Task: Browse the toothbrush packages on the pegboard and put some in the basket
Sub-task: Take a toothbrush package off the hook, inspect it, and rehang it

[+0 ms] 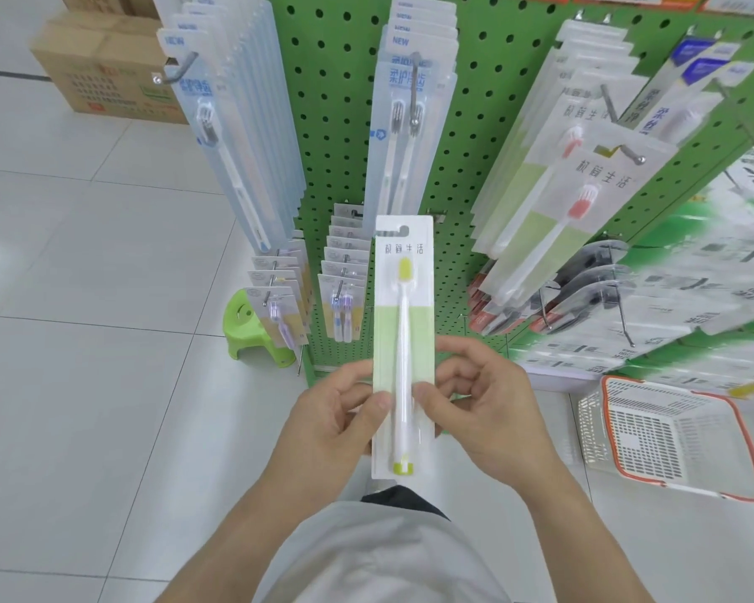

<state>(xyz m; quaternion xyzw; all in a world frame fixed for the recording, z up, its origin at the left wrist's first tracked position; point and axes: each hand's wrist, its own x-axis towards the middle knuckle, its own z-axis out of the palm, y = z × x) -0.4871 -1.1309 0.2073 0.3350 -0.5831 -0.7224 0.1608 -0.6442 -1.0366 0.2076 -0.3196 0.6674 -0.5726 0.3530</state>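
Before pegboard (336,137), both hands pinching flat package (403,324)

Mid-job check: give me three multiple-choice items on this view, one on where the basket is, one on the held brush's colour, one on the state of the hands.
1. Where is the basket?
A. on the floor to the person's right
B. hanging on the pegboard
C. on the green stool

2. What colour are the bristles of the toothbrush in the held package?
A. red
B. yellow-green
C. blue

3. How is that package held?
A. left hand alone
B. lying in the basket
C. both hands

Answers: 1 A, it sits on the tiles beside the pegboard. 2 B, the head is yellow-green. 3 C, the left hand and right hand each have a grip on an edge.
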